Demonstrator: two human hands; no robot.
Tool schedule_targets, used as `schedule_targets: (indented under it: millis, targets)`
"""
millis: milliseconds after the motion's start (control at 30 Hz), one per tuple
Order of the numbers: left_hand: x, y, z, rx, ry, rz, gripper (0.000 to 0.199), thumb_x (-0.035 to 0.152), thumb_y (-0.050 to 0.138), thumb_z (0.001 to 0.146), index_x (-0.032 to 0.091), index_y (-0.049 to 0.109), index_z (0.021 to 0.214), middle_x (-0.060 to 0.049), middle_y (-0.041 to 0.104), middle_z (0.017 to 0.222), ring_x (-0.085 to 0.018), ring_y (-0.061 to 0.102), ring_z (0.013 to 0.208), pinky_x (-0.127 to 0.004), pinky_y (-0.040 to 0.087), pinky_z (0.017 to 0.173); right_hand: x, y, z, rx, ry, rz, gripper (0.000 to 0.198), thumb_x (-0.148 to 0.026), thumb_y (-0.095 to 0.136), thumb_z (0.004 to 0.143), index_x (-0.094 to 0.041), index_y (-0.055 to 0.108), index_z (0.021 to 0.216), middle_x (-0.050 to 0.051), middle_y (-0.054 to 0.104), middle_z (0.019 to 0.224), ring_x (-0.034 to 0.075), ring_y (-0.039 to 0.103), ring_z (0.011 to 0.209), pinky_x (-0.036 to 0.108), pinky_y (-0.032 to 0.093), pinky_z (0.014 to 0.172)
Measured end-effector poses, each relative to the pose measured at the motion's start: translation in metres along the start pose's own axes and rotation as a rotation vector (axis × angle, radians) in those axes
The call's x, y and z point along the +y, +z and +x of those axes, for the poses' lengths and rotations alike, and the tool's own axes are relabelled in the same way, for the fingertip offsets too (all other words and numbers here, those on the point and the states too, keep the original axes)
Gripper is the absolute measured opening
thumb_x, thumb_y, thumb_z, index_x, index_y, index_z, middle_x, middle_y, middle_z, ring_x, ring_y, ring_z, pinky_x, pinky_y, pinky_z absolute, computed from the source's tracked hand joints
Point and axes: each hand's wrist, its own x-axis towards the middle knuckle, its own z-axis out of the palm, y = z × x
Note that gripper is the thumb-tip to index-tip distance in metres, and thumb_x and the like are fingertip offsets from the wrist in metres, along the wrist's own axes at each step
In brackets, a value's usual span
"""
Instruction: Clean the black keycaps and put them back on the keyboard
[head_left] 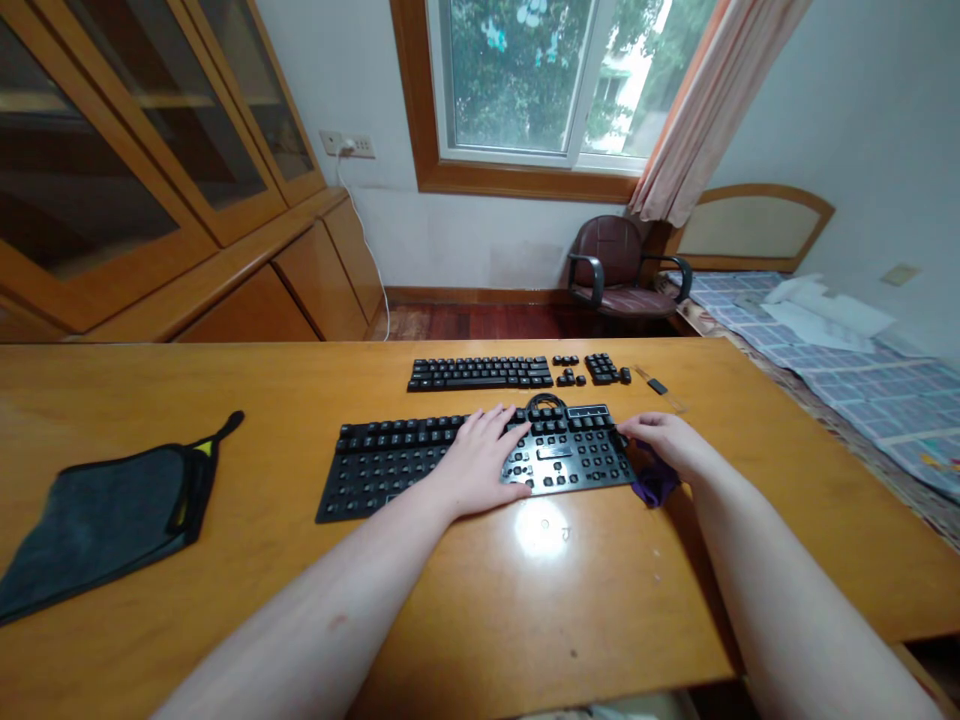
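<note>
Keyboard frame (pixel 420 465) at table (pixel 300 600) centre, keycaps stripped. Left hand (pixel 480 455) spread flat on it. Right hand (pixel 667 440) at frame's right edge, pinching purple cloth (pixel 654 482). Removed keycaps (pixel 480 373) laid out in rows beyond. Grey cloth (pixel 97 520) far left, untouched.

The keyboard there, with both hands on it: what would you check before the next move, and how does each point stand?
1. Keyboard flat on the table: ok.
2. Left hand steadying it, palm down on the keys: ok.
3. Right hand at its right end, on the purple cloth: ok; grip cannot tell.
4. Loose keycaps in rows behind, apart from the hands: ok.
5. Grey cloth far left, out of the way: ok.
6. All keys seated: cannot tell.
</note>
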Motion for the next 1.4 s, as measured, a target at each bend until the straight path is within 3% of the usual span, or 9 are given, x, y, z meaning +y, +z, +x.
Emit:
schedule_targets:
  millis: [200, 400, 1033, 1200, 1400]
  targets:
    - [0.001, 0.0, 0.0, 0.0, -0.006, -0.005, 0.084, 0.061, 0.059, 0.067, 0.023, 0.032, 0.137, -0.011, 0.021, 0.149, -0.03, 0.017, 0.136, -0.048, 0.009, 0.111, -0.004, 0.003, -0.002, 0.058, -0.033, -0.157, 0.034, -0.05, 0.064, 0.063, -0.016, 0.062, 0.066, -0.002, 0.053, 0.051, 0.01, 0.041, 0.042, 0.023, 0.028, 0.041]
    - [0.002, 0.001, 0.0, 0.006, -0.012, 0.007, 0.085, 0.062, 0.059, 0.066, 0.023, 0.033, 0.137, -0.011, 0.022, 0.149, -0.03, 0.018, 0.136, -0.047, 0.009, 0.111, -0.016, 0.008, -0.008, 0.143, -0.091, -0.355, 0.026, -0.043, 0.062, 0.066, -0.017, 0.059, 0.062, 0.0, 0.059, 0.056, 0.013, 0.05, 0.052, 0.024, 0.034, 0.049]
    - [0.001, 0.001, 0.0, 0.01, -0.002, -0.002, 0.084, 0.061, 0.059, 0.066, 0.023, 0.032, 0.137, -0.011, 0.021, 0.149, -0.031, 0.018, 0.136, -0.049, 0.008, 0.111, -0.023, 0.026, -0.018, 0.318, -0.186, -0.646, 0.02, -0.04, 0.06, 0.07, -0.02, 0.059, 0.067, 0.007, 0.065, 0.066, 0.02, 0.059, 0.061, 0.027, 0.035, 0.051]
    - [0.0, 0.002, 0.0, 0.003, -0.003, 0.027, 0.085, 0.063, 0.058, 0.066, 0.023, 0.032, 0.137, -0.012, 0.022, 0.149, -0.03, 0.018, 0.136, -0.048, 0.009, 0.111, -0.02, 0.02, -0.015, 0.26, -0.133, -0.508, 0.025, -0.044, 0.064, 0.067, -0.02, 0.058, 0.068, 0.005, 0.064, 0.066, 0.018, 0.057, 0.059, 0.026, 0.036, 0.051]
    - [0.001, 0.001, 0.0, 0.006, -0.004, 0.037, 0.084, 0.062, 0.058, 0.067, 0.022, 0.033, 0.137, -0.012, 0.023, 0.148, -0.03, 0.018, 0.136, -0.048, 0.011, 0.111, -0.01, 0.015, -0.006, 0.008, 0.007, -0.088, 0.033, -0.043, 0.069, 0.06, -0.017, 0.057, 0.076, -0.002, 0.054, 0.054, 0.011, 0.046, 0.045, 0.023, 0.033, 0.044]
